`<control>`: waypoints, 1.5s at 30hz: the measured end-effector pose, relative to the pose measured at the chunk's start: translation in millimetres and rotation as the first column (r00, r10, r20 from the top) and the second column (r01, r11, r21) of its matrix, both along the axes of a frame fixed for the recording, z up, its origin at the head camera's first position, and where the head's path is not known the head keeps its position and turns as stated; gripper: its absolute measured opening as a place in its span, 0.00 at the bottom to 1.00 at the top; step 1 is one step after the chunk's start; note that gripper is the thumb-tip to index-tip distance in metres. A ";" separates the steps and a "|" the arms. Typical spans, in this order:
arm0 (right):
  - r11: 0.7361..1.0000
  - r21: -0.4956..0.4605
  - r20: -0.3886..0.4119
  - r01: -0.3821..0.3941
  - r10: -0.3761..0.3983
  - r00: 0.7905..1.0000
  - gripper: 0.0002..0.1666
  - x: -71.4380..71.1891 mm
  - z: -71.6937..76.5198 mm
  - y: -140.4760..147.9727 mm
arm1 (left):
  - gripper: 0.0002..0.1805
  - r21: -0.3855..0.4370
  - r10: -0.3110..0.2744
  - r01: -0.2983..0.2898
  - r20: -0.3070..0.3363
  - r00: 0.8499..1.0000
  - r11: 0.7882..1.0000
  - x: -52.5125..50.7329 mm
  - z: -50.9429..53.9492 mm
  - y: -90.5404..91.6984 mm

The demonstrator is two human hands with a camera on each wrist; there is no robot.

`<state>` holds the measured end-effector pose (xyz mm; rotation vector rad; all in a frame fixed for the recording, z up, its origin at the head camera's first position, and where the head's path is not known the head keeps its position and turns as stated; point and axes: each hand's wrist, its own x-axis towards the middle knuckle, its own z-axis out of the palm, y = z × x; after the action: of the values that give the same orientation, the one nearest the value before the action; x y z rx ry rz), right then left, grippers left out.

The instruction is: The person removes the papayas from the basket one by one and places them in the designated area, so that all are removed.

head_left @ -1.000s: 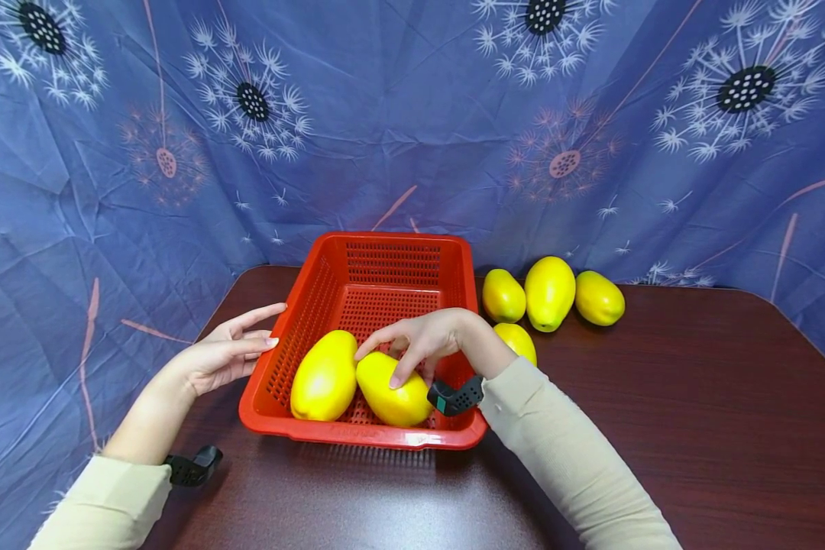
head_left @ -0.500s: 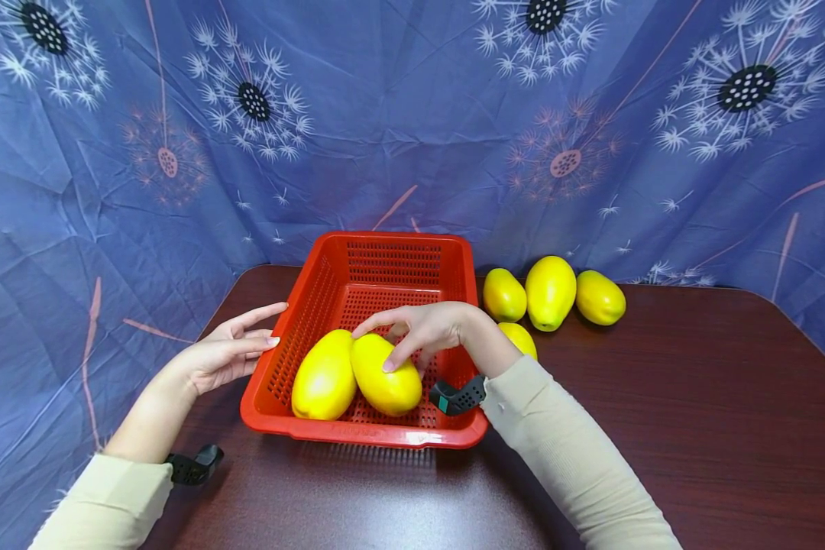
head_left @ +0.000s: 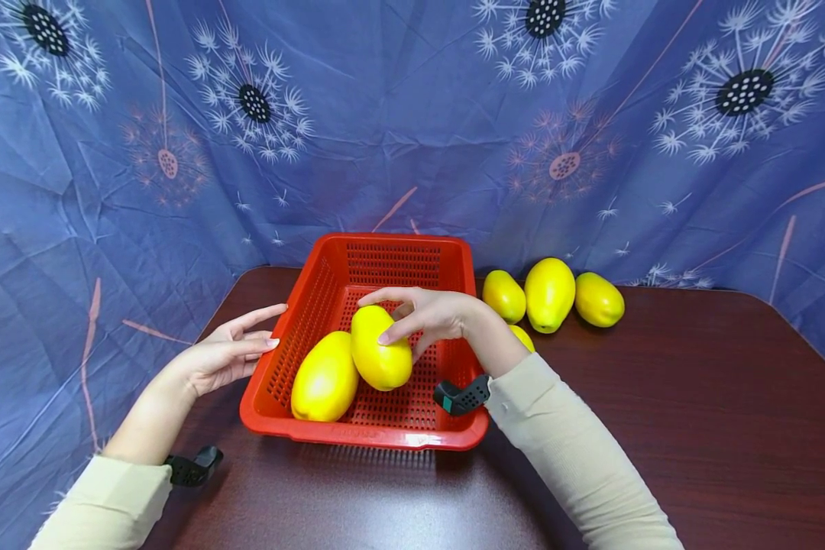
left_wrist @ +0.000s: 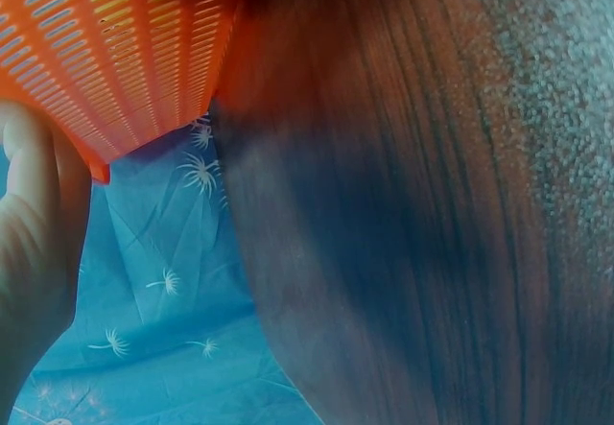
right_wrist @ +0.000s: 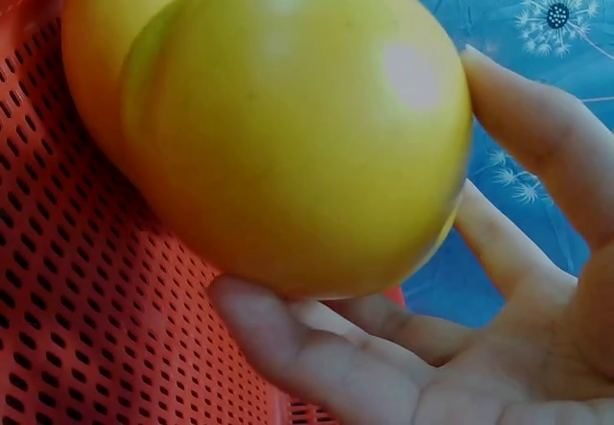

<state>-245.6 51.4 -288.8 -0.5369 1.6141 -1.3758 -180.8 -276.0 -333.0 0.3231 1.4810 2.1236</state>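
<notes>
In the head view my right hand (head_left: 429, 317) grips a yellow papaya (head_left: 380, 351) between thumb and fingers, inside the red plastic basket (head_left: 364, 434). Its lower left side meets or overlaps a second, larger papaya (head_left: 325, 378) lying in the front left of the basket. The right wrist view shows the held papaya (right_wrist: 297, 137) close up, its fingers (right_wrist: 317, 353) around the side and end. My left hand (head_left: 223, 353) touches the basket's left rim with fairly straight fingers; the left wrist view has this hand (left_wrist: 38, 214) beside the perforated wall (left_wrist: 134, 60).
To the right of the basket, three papayas stand in a row at the back: a small one (head_left: 504, 296), a larger one (head_left: 550, 294) and another (head_left: 600, 299). One more (head_left: 522, 338) is mostly hidden behind my right wrist. A blue patterned cloth (head_left: 412, 114) hangs behind the brown table (head_left: 694, 397).
My right hand has moved the papaya up and slightly left in the head view, away from the basket's front wall, and the papaya has turned more upright. My left hand stays put.
</notes>
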 end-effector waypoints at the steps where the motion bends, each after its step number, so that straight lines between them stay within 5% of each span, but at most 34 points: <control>1: 1.000 -0.006 0.001 0.008 -0.008 1.000 0.37 0.0 1.1 0.7 | 0.26 -0.002 0.000 0.000 0.000 1.000 1.000 0.1 -0.2 -0.2; 20: 0.987 -0.017 -0.126 0.162 -0.163 0.979 0.38 -0.7 22.5 23.2 | 0.25 -0.036 0.017 -0.017 0.005 1.000 0.999 2.0 0.0 -0.3; 32: 0.974 -0.008 -0.114 0.227 -0.227 0.967 0.39 1.5 34.5 47.9 | 0.26 -0.032 0.014 -0.014 0.003 1.000 0.999 1.1 0.2 -0.6; 45: 0.978 0.000 -0.144 0.210 -0.208 0.968 0.39 5.3 40.2 81.0 | 0.26 -0.004 -0.002 0.002 -0.005 1.000 1.000 0.8 1.0 0.4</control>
<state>-240.3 132.4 -248.6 -0.4762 1.8382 -1.5065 -180.0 -275.6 -332.0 0.3283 1.4869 2.1199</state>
